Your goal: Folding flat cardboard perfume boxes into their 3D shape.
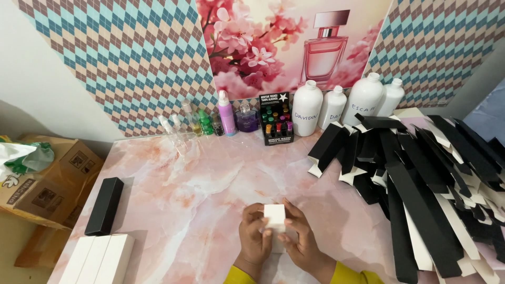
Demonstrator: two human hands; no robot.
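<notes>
Near the desk's front edge, the left hand (254,234) and right hand (301,236) clamp a small white box (274,217) from both sides, seemingly mid-fold; squaring its end flap likely calls for a steady pinch.

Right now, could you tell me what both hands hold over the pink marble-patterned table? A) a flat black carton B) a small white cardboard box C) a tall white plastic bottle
B: the left hand and right hand together grip the small white cardboard box.
</notes>
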